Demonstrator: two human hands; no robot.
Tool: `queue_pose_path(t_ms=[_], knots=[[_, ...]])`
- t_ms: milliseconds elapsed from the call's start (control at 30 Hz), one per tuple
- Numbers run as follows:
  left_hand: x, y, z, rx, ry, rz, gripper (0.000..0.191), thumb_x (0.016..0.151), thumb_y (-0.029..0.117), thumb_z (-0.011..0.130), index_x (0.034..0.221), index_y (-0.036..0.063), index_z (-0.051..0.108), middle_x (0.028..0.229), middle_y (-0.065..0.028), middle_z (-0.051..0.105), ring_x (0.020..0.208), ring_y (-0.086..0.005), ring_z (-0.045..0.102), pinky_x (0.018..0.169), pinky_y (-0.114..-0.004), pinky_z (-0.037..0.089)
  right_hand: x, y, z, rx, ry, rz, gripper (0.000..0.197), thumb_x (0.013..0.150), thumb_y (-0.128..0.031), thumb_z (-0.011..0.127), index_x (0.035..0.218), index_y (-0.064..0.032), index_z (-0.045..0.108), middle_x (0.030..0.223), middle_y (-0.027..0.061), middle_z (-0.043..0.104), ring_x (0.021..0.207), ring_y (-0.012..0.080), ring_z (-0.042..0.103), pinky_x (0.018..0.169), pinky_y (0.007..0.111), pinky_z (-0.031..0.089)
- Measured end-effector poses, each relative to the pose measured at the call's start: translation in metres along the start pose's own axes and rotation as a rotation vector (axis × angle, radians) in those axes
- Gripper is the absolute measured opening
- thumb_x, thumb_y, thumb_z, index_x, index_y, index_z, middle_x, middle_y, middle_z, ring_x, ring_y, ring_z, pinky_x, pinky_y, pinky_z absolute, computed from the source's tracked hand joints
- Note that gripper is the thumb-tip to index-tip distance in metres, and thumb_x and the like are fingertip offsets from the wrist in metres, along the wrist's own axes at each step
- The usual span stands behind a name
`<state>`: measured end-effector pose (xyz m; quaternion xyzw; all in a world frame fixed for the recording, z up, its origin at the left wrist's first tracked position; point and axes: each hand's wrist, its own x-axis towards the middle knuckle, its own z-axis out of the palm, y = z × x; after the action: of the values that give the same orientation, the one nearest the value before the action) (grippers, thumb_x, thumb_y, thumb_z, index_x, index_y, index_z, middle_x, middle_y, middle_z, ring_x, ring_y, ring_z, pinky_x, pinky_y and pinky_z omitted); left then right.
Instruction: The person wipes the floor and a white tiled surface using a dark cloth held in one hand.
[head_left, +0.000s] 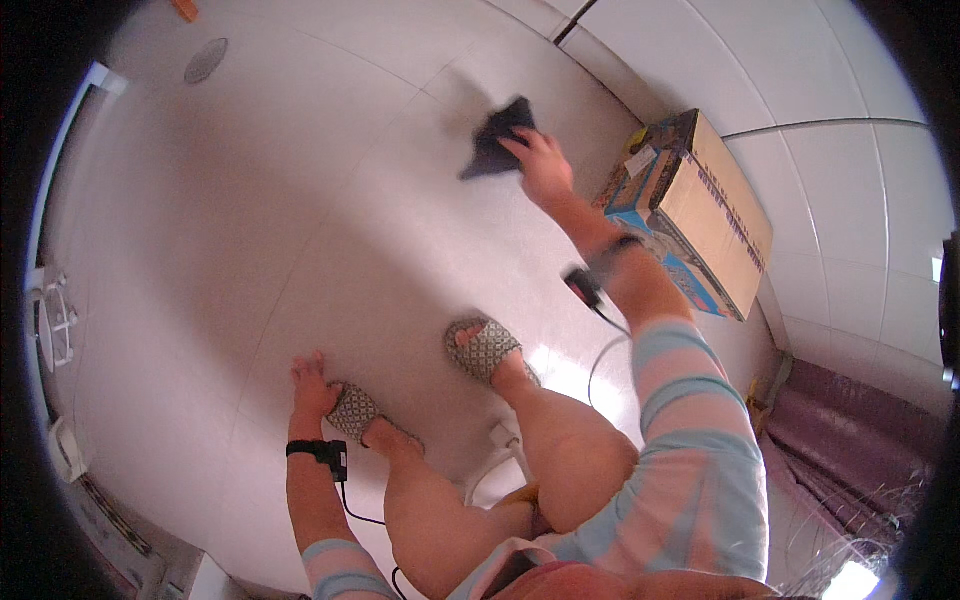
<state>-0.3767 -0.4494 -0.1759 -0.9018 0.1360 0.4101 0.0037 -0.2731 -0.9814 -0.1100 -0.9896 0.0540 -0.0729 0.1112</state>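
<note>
My right hand (546, 163) reaches forward and grips a dark cloth (498, 147), slightly blurred, at or just above the pale tiled floor (315, 247); contact is hard to tell. My left hand (310, 386) hangs lower left with its fingers apart and holds nothing. Beside it in the picture is one patterned slipper (352, 411); its mate (480, 349) is on my other foot. A black strap with a small wired device (337, 459) sits on my left wrist. Another such device (583, 286) is by my right forearm.
A cardboard box (716, 214) bearing print stands right of my right arm, against a white panelled wall (817, 187). Thin cables (592, 367) run from the wrist devices. White fittings (56, 322) line the left edge. Purple fabric (832, 442) lies lower right.
</note>
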Motion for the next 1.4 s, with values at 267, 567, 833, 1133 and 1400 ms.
queue_pose_path(t_ms=[267,567,833,1133,1400], knots=[[-0.003,0.021,-0.016,-0.055,-0.046,-0.024,0.093,0.070,0.031,0.069,0.140,0.0038,0.016,0.139,-0.0331,0.016,0.131,-0.0451,0.012,0.108,-0.051,0.010,-0.013,0.026,0.069,-0.196,-0.304,-0.239,0.055,0.078,-0.008,0.052,0.128,-0.0299,0.045,0.143,0.0115,0.025,0.116,0.0367,0.043,0.095,0.039,0.042],[-0.008,0.004,-0.009,-0.051,0.014,0.005,0.089,0.070,0.034,0.068,0.139,0.0028,0.020,0.136,-0.0299,0.027,0.131,-0.0440,0.017,0.107,-0.052,0.012,-0.305,0.090,-0.039,-0.135,-0.816,-0.001,0.047,0.076,-0.003,0.051,0.120,-0.0213,0.056,0.140,0.0137,0.029,0.113,0.0374,0.046,0.093,0.042,0.043],[0.000,0.007,0.004,-0.044,0.081,0.012,0.084,0.072,0.035,0.066,0.138,0.0048,0.025,0.135,-0.0272,0.031,0.129,-0.0437,0.020,0.106,-0.052,0.014,-0.190,0.060,-0.034,0.193,-0.233,0.154,0.034,0.065,0.004,0.052,0.091,-0.0129,0.063,0.111,0.0074,0.058,0.106,0.0272,0.053,0.089,0.037,0.042],[0.007,-0.017,0.022,0.145,0.143,0.019,0.078,0.077,0.032,0.062,0.140,0.0099,0.022,0.136,-0.0255,0.030,0.127,-0.0438,0.024,0.105,-0.051,0.020,-0.015,-0.238,0.051,0.140,-0.301,-0.985,0.042,0.074,-0.012,0.059,0.115,-0.0249,0.058,0.136,0.0021,0.039,0.121,0.0338,0.039,0.099,0.041,0.037],[-0.004,-0.004,0.005,0.172,0.129,-0.118,0.068,0.080,0.016,0.056,0.140,0.0196,0.024,0.139,-0.0232,0.023,0.123,-0.0463,0.029,0.097,-0.050,0.035,-0.116,-0.157,0.088,0.264,-0.671,-1.333,0.034,0.081,-0.018,0.050,0.112,-0.0294,0.060,0.140,-0.0019,0.034,0.132,0.0326,0.023,0.105,0.048,0.028]])
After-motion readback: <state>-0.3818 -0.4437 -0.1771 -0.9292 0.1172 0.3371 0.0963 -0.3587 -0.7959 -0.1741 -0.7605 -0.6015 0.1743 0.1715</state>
